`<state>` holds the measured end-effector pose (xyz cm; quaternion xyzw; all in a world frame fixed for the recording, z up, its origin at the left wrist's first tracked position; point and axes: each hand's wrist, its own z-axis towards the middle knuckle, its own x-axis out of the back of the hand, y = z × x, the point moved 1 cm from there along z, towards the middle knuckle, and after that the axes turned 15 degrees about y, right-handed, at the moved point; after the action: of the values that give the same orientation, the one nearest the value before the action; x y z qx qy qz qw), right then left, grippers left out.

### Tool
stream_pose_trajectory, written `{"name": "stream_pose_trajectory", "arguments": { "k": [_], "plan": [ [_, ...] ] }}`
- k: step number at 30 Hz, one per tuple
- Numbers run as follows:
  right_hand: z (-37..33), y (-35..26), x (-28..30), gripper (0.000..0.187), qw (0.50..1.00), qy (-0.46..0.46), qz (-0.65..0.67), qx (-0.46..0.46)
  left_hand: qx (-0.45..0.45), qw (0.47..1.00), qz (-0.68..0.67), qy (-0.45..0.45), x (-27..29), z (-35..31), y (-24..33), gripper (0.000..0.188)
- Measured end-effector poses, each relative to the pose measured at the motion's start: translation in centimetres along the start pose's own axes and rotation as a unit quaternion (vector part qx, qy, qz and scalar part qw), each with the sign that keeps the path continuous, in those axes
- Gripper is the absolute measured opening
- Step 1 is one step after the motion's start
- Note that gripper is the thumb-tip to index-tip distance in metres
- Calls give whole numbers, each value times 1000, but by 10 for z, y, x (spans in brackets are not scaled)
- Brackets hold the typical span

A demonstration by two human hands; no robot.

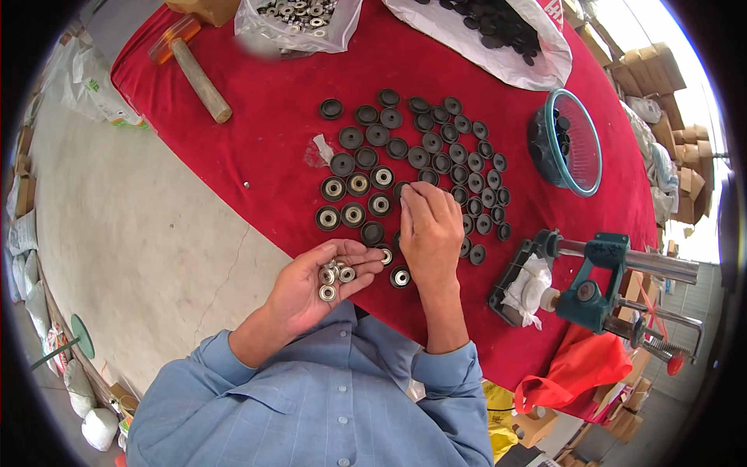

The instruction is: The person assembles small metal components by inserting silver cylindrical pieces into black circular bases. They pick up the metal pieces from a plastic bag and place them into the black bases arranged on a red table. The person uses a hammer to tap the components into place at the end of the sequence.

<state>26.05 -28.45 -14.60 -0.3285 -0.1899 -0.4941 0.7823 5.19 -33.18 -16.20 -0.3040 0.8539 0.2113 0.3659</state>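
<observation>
My left hand is cupped palm up and holds several small metal ball bearings. Its fingertips reach beside a black round cap with a bearing in it. My right hand is over the rows of caps, fingers pinched together at a black cap; what lies between the fingertips is hidden. Left of it, several caps hold shiny bearings, such as one cap with a bearing. One more filled cap lies between my hands. Many bare black caps spread out beyond.
On the red cloth lie an orange-headed mallet, a bag of bearings and a white sack of black pieces. At right are a blue-green plastic basket and a green hand press. Cartons are stacked behind.
</observation>
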Motion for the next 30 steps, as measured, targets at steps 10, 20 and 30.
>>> {"name": "stream_pose_trajectory", "arguments": {
  "k": [10,20,30],
  "plan": [
    [0,0,-3,20,1000,-17,-3,-25,-10,1000,8,-9,1,0,-2,39],
    [-3,-9,2,33,996,-48,-70,31,-15,999,28,-19,0,1,0,41],
    [-8,-17,7,35,991,-74,-113,24,-15,999,42,-3,-2,-2,0,42]
  ]
}}
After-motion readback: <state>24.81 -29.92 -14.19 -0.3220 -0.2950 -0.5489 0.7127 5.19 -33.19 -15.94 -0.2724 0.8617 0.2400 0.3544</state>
